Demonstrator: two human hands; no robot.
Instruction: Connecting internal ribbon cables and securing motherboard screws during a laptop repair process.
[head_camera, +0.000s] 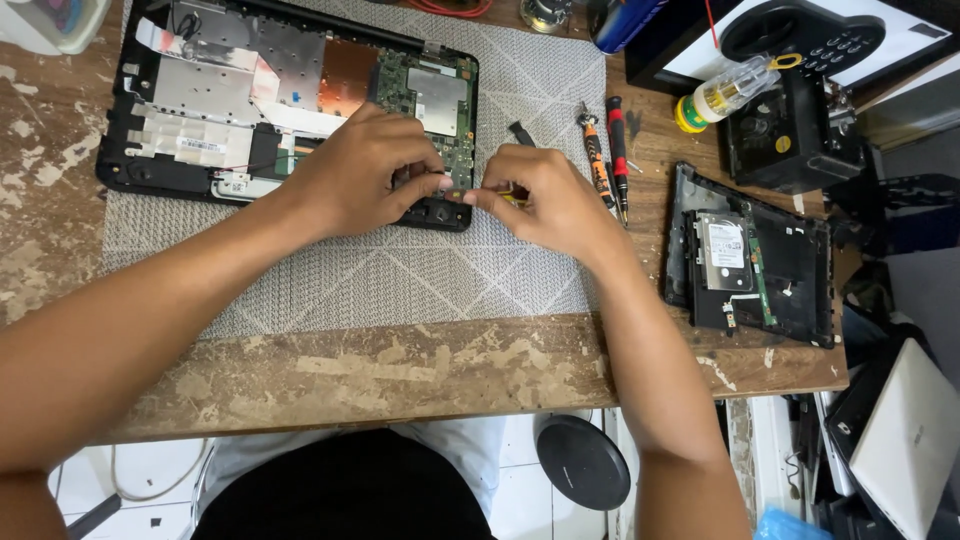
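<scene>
From the head view, a worn wooden desk (420, 375) with flaking pale paint carries a grey woven mat (400, 280) crossed by thin white lines. On the mat lies an opened black laptop base (290, 100), its insides bare: dull silver foil shielding, a copper-coloured square plate, a green circuit board (425, 95) and white ribbon strips. The left hand (355, 170) rests on the base's near right corner, fingers curled and pinched on something small that cannot be made out. The right hand (550, 200) meets it just beside that corner, fingers clenched around a slim yellow-handled tool (510, 197), mostly hidden in the grip.

To the right on the mat's edge lie an orange-and-black screwdriver (598, 165) and a red-and-black screwdriver (616, 150), side by side. Farther right, on bare wood, sits a second black plastic casing (790, 270) holding a silver rectangular hard drive (722, 252). Behind it lies a clear-handled screwdriver with a yellow cap (725, 92).
</scene>
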